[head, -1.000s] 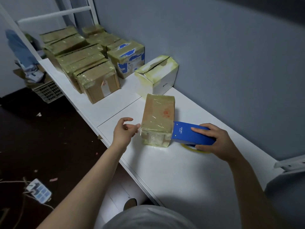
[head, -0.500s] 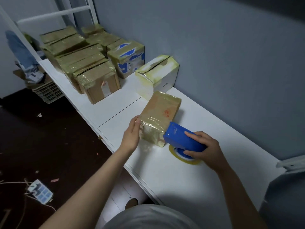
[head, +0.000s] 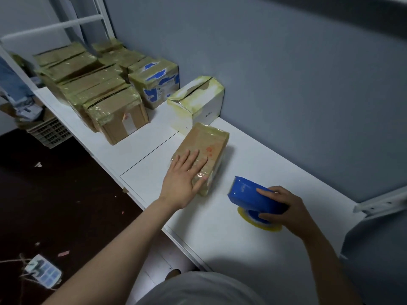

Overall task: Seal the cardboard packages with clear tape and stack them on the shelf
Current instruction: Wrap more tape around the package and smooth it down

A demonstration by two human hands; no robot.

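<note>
A small brown cardboard package (head: 207, 144) wrapped in clear tape lies flat on the white shelf (head: 220, 225). My left hand (head: 182, 175) presses flat on the near end of its top, fingers spread straight. To the right, my right hand (head: 279, 208) grips a blue tape dispenser (head: 248, 194) with its yellowish tape roll (head: 259, 221) resting on the shelf, apart from the package.
A white taped box (head: 198, 104) stands just behind the package against the grey wall. Several taped brown boxes (head: 99, 89) and a blue-marked box (head: 156, 84) crowd the shelf's far left. A white crate (head: 48, 133) and a power strip (head: 43, 271) lie on the dark floor.
The package has tipped over from standing to lying flat. My left hand moved from its side onto its top. My right hand pulled the dispenser away from the package to the right.
</note>
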